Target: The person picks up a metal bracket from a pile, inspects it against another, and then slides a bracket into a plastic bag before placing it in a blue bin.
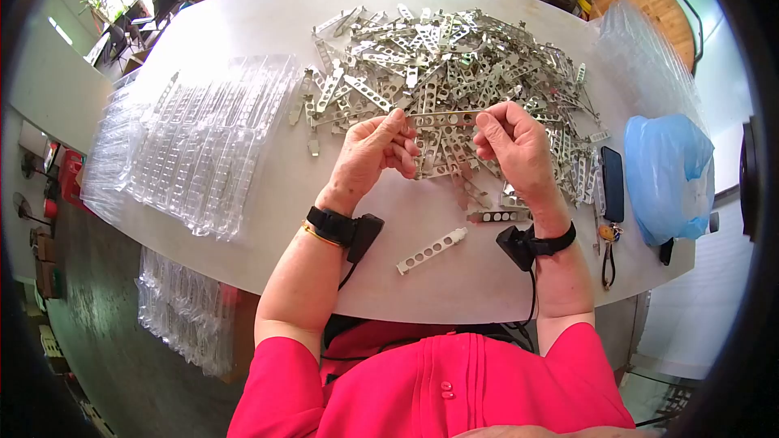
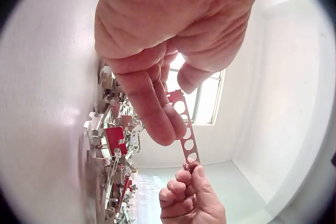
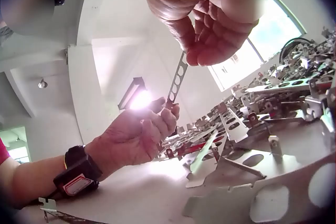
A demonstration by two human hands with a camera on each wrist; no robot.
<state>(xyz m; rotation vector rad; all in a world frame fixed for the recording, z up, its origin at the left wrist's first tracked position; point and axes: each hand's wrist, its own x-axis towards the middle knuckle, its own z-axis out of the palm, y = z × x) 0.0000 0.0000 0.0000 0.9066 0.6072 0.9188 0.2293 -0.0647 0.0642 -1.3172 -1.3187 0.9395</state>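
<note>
A flat metal strip (image 1: 444, 119) with a row of round holes is held level above the table. My left hand (image 1: 375, 150) pinches one end between thumb and fingers. My right hand (image 1: 519, 146) pinches the other end. In the left wrist view the strip (image 2: 189, 137) runs down from the left hand (image 2: 173, 40) to the right hand (image 2: 191, 200). Behind both hands a large heap of similar punched strips (image 1: 454, 57) covers the table. Closer to the body, a single strip (image 1: 432, 251) lies apart, and another (image 1: 499, 216) sits near the right wrist.
Stacked clear plastic trays (image 1: 203, 146) stand on the left of the white table (image 1: 373, 276). On the right are more clear trays (image 1: 649, 57), a blue plastic bag (image 1: 667, 174), a phone (image 1: 613, 185) and keys (image 1: 608, 234). Cables hang from both wrist cameras.
</note>
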